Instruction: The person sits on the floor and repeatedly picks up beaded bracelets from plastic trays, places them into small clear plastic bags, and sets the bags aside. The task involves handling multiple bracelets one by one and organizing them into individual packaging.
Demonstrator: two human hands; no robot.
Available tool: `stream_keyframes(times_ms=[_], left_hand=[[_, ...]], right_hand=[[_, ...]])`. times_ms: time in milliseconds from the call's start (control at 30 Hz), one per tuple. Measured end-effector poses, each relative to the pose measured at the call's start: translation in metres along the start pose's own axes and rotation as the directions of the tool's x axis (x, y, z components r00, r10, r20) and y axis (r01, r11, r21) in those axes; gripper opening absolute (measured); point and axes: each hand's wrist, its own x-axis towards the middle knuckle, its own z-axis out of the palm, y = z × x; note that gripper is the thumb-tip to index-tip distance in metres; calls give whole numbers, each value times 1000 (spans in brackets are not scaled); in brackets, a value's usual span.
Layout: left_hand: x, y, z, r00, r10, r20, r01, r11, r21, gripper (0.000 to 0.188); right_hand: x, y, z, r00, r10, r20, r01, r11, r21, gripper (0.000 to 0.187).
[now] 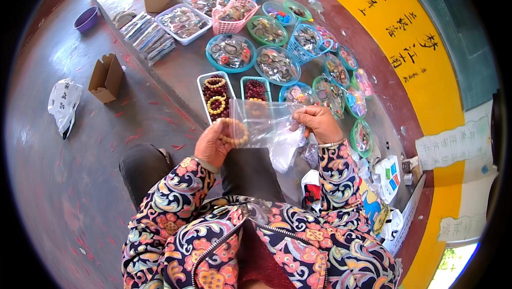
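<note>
White tray [203, 98] of beaded bracelets [216, 105] noted at 10 o'clock from clear plastic bag [266, 135]. Pale beaded bracelet [245, 133] pinched by left hand [212, 144] at 8 o'clock, overlapping bag's left side; whether inside cannot be told. Bag's right edge pinched by right hand [321, 123] at 3 o'clock.

tan round-beaded bracelet [245, 130], clear plastic bag [264, 126], dark fabric jacket [169, 211] with multicoloured floral swirls, pink plastic handled basket [230, 26], round purple plastic tub [87, 20]
</note>
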Motion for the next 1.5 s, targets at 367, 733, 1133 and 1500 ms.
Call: stream_keyframes(times_ms=[367, 733, 1133, 1500], left_hand=[[-1, 3, -6, 970, 49, -237, -39, 998, 45, 27], [0, 0, -5, 957, 75, -282, -55, 995, 78, 28], [1, 0, -7, 960, 41, -275, -24, 998, 64, 27], [3, -2, -9, 970, 17, -244, -4, 999, 54, 25]], right_hand=[[-9, 205, -37, 884, 270, -381, 133, 637, 759, 13], [-21, 340, 35, 639, 681, -358, 258, 249, 933, 17], [-20, 321, 43, 656, 737, -164, 113, 118, 987, 30], [-59, 296, 23, 642, 744, -187, -544, 614, 573, 39]])
